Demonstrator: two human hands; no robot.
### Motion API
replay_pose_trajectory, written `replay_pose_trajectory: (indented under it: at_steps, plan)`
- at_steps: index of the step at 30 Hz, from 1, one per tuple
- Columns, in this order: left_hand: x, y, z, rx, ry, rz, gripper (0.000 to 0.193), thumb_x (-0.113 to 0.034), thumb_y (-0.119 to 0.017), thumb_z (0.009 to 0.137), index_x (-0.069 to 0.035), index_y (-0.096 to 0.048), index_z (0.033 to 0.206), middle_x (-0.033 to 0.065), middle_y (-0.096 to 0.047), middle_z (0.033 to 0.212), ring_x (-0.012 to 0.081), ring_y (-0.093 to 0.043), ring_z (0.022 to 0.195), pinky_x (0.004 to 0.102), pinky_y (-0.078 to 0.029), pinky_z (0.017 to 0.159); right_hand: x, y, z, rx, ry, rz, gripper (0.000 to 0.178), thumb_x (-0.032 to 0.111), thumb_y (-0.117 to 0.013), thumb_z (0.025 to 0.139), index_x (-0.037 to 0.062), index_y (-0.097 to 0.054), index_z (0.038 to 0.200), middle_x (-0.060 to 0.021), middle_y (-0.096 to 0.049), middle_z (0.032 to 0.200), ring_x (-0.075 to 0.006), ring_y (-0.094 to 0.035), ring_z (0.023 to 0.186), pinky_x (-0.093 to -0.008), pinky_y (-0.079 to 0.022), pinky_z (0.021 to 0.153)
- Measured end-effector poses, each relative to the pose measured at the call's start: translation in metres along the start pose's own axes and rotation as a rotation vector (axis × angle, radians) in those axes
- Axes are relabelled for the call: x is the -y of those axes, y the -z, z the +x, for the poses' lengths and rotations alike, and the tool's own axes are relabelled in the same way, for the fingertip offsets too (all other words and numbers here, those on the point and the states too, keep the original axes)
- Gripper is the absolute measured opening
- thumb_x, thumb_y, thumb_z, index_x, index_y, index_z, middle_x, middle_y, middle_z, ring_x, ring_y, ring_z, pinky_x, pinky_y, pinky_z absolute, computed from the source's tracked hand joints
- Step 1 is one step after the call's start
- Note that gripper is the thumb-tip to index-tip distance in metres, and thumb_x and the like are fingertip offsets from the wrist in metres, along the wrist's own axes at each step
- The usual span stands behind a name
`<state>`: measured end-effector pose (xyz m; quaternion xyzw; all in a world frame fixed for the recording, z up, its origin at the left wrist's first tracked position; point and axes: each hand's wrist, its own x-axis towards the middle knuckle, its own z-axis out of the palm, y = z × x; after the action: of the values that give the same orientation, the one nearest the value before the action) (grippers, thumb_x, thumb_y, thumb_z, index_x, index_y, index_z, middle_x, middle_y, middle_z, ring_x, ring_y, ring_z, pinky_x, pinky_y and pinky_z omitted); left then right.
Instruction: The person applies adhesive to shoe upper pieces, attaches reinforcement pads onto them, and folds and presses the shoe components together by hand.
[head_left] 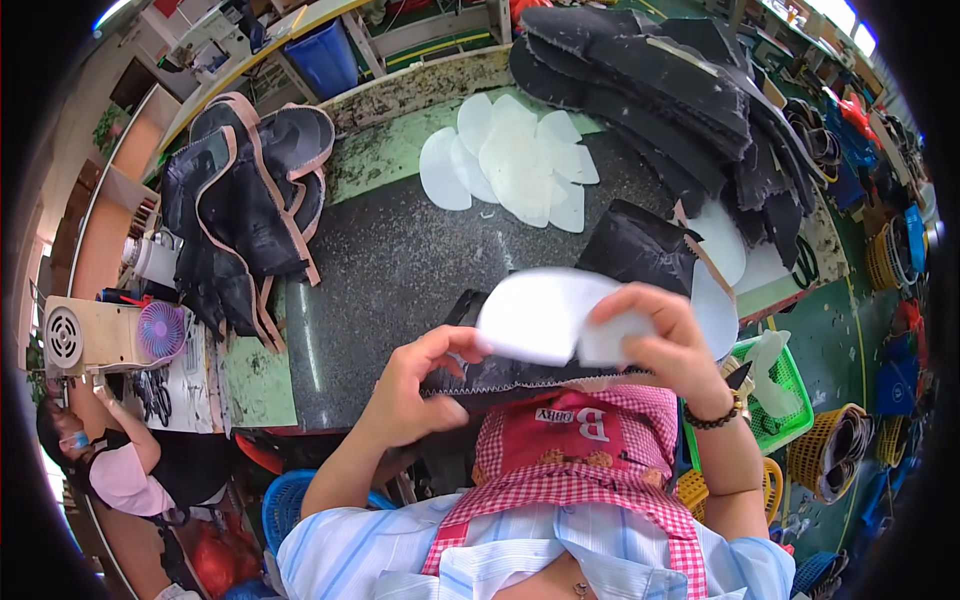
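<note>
Leftmost, black panels with tan edging [225, 190] lie along the left edge of the worktable [370, 250]. Next, the left hand [408, 392], thumb and fingers parted, released, is just beside a smooth, round-topped white piece [540, 315] (blurred; whether its lower gap separates two sheets cannot be told), raised above the near edge and pinched by the right hand [675, 345]. Dark sheets [640, 95] heap at the far right corner.
</note>
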<state>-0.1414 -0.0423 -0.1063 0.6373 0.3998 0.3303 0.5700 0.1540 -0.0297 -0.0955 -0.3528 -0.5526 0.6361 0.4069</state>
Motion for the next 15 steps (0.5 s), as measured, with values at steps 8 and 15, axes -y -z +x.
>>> replay_pose_trajectory:
  at_steps: [8,15]
  plan:
    - [0.009,-0.028,0.004,-0.361,-0.082,0.396,0.015,-0.011,-0.062,0.083,0.001,-0.068,0.078,0.0109,-0.065,0.084,0.0216,-0.059,0.083,0.0339,-0.044,0.073,-0.016,-0.028,0.010,0.213,0.034,-0.639,0.040,0.007,-0.071,0.073,0.0054,-0.062,0.113,-0.0153,-0.056,0.096,-0.0309,-0.061,0.086,-0.0347,-0.050,0.074]
    - [0.018,-0.034,0.003,-0.383,-0.031,0.519,0.016,-0.013,-0.063,0.082,0.001,-0.067,0.075,0.0107,-0.066,0.091,0.0253,-0.059,0.084,0.0369,-0.044,0.075,-0.034,-0.040,0.012,0.168,0.110,-0.768,0.038,0.012,-0.072,0.076,0.0058,-0.064,0.112,-0.0188,-0.052,0.091,-0.0341,-0.060,0.070,-0.0390,-0.050,0.064]
